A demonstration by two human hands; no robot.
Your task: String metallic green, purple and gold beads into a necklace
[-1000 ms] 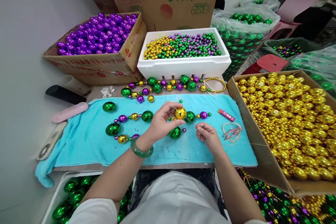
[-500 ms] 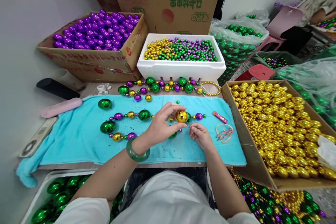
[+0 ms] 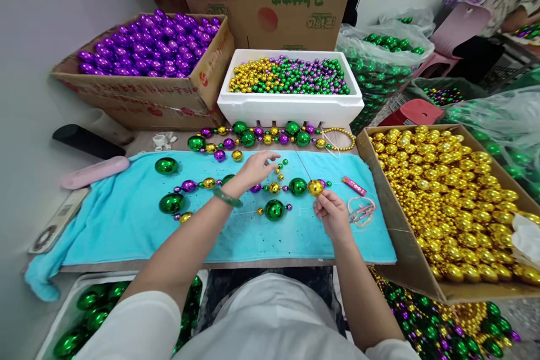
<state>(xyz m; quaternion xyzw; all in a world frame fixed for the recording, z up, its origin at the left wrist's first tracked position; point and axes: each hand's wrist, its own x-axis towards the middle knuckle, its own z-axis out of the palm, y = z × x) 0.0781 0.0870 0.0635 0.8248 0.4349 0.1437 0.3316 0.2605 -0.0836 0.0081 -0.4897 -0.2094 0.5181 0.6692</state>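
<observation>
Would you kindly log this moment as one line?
left hand: open, near small beads | right hand: holding gold bead | surface: blue towel

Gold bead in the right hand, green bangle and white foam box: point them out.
Gold bead (image 3: pixel 314 187), head view: middle of its shiny surface.
Green bangle (image 3: pixel 227 198), head view: front of its band.
White foam box (image 3: pixel 290 108), head view: its front wall.

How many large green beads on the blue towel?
5: a green bead far left, a second below it, a third partly behind the left arm, a fourth beside the gold bead in the right hand, a fifth lower, mid-towel. The arm may hide others.
</observation>
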